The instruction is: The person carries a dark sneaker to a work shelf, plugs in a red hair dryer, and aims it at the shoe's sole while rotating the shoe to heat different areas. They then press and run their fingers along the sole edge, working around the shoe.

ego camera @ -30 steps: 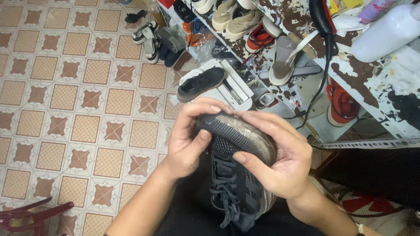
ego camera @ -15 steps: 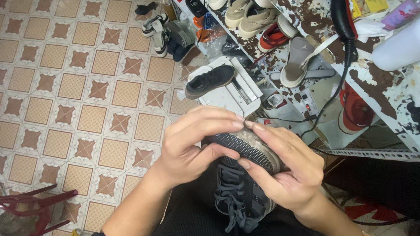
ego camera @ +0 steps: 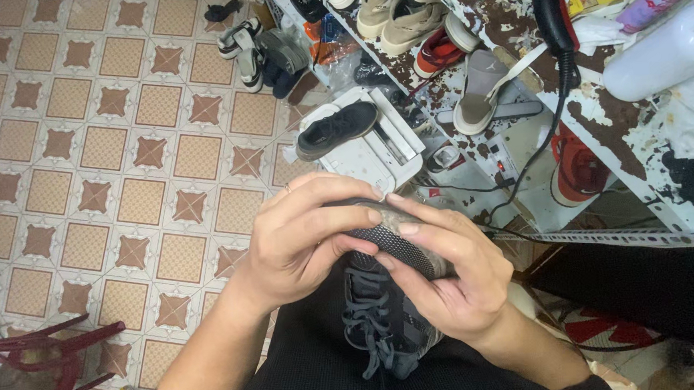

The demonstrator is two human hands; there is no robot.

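Both hands grip a dark sneaker (ego camera: 385,297) over the lap: left hand (ego camera: 301,238) fingers curl over its toe, right hand (ego camera: 448,273) fingers clamp its sole. Far right, a white tray (ego camera: 377,157) carries one black shoe (ego camera: 336,129); the bench (ego camera: 640,133) bears a white bottle (ego camera: 667,51).

Patterned tile floor (ego camera: 103,138); cluttered shelves (ego camera: 513,16)
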